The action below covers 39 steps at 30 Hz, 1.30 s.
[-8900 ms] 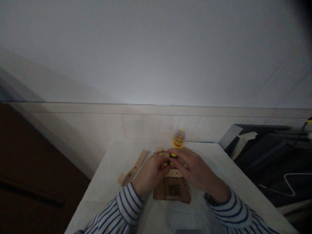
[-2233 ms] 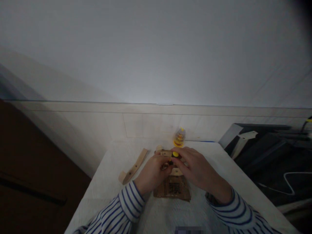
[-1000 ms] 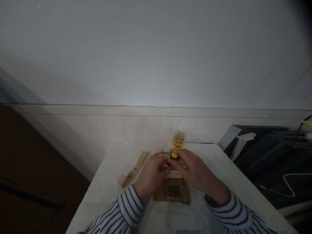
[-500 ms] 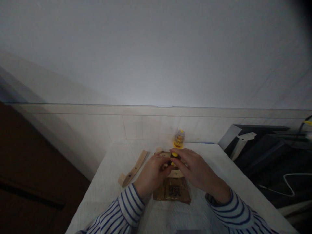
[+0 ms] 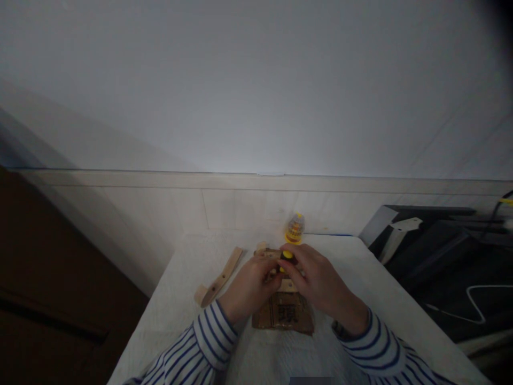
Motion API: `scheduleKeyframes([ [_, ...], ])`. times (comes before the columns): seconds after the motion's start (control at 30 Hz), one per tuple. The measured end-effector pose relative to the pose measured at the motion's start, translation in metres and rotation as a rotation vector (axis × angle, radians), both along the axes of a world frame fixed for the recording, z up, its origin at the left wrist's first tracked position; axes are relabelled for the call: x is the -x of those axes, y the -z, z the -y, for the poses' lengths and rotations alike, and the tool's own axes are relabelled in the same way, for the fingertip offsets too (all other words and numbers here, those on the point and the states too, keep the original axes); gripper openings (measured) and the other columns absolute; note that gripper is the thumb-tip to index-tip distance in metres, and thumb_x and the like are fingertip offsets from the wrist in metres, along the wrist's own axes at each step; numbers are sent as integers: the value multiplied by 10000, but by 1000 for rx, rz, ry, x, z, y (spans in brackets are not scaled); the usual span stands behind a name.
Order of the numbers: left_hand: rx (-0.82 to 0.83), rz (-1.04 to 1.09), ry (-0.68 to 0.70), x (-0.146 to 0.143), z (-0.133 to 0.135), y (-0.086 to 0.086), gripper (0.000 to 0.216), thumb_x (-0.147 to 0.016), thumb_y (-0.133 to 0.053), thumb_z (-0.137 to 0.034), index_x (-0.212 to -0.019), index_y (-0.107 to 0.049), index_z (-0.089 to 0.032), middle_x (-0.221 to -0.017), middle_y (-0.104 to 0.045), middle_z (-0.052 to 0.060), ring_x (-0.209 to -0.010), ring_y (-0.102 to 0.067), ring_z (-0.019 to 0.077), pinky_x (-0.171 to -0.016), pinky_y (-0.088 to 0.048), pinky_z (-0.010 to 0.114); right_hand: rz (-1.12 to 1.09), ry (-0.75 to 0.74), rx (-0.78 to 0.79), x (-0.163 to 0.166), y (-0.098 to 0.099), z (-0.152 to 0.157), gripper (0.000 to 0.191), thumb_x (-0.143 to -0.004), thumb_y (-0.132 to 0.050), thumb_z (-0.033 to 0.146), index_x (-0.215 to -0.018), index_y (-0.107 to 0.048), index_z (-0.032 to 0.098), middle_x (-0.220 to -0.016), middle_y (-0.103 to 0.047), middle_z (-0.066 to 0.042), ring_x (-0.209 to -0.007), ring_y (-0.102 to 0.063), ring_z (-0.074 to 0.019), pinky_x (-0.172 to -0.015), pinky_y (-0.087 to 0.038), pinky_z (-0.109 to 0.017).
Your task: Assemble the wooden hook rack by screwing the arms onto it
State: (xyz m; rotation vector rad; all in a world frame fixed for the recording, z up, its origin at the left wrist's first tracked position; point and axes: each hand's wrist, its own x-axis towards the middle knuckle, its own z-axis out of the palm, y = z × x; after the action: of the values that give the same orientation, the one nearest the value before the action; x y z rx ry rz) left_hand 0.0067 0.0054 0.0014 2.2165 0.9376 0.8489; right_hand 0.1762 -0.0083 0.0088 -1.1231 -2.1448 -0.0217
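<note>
1. Compared with half a second ago, the right hand point(image 5: 320, 275) has its wrist drawn slightly inward; the left hand point(image 5: 250, 283) looks much as it did.
2. Right fingers are closed round the driver point(image 5: 287, 255), black with a yellow end, above the wood point(image 5: 287, 286) in the middle of the surface. The left fingers curl beside its lower part — whether they grip driver or wood, I cannot tell, since the hands cover the spot.
3. The driver could slip off whatever it meets beneath; a tilted handle or uneven pressure would be the cause, and the left fingers are close enough to be caught.
4. The wood could turn or slide, as it seems to lie over a packet point(image 5: 286, 316) that looks slick and loose, a poor footing for twisting.
5. The case point(image 5: 295, 230), clear with a yellow base, stands upright just beyond the right fingers — a careless knock could tip it.
6. A strip point(image 5: 223, 277) with holes lies left of the left hand, near the forearm; a sweep of the sleeve point(image 5: 210, 331) could push it.
7. The surface point(image 5: 160, 331) has a white, faintly creased cover, and its far edge meets a pale wall point(image 5: 256, 96).
8. Left is a dark brown panel point(image 5: 52, 256); right, a dark stack point(image 5: 436, 267) with a white cable point(image 5: 481, 286). The light is dim.
</note>
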Motion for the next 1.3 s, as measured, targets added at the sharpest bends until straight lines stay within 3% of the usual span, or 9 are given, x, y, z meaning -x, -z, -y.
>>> scheduleKeyframes([
  [0.47, -17, -27, -50, -1, 0, 2, 132, -788, -572, -67, -854, -658, -142, -863, -678, 51, -812, -587, 181, -799, -459, 308, 20, 12, -23, 3, 3, 1, 199, -950, -457, 265, -1106, -521, 159, -920, -676, -114, -852, -634, -246, -750, -545, -410],
  [0.67, -2, 71, -112, -2, -2, 11, 226, -797, -628, -111, -1012, -660, -172, -1004, -696, 46, -918, -608, 192, -828, -459, 296, 19, 9, -36, 3, 3, -1, 209, -952, -460, 284, -1101, -530, 155, -909, -675, -112, -844, -636, -245, -742, -549, -416],
  [0.8, 2, 57, -134, -1, -2, 16, 117, -830, -625, -167, -939, -667, -163, -912, -696, 45, -858, -617, 188, -778, -467, 286, -18, -3, -5, 2, 3, -2, 232, -949, -467, 299, -1115, -540, 154, -929, -679, -114, -864, -655, -239, -756, -557, -404],
  [1.07, 23, 37, -86, 3, 0, 6, 144, -854, -602, -178, -980, -670, -165, -978, -688, 60, -920, -607, 203, -825, -456, 302, 4, -40, 117, -7, -10, 4, 382, -918, -487, 256, -1286, -498, 154, -1108, -678, -141, -1018, -643, -250, -843, -547, -437],
  [1.3, 32, 27, -40, 2, 1, -1, 179, -832, -585, -110, -976, -681, -155, -982, -684, 74, -923, -590, 207, -830, -457, 307, 17, -67, 128, -7, -13, 4, 310, -932, -458, 232, -1217, -563, 174, -1072, -703, -110, -970, -665, -221, -860, -540, -412],
])
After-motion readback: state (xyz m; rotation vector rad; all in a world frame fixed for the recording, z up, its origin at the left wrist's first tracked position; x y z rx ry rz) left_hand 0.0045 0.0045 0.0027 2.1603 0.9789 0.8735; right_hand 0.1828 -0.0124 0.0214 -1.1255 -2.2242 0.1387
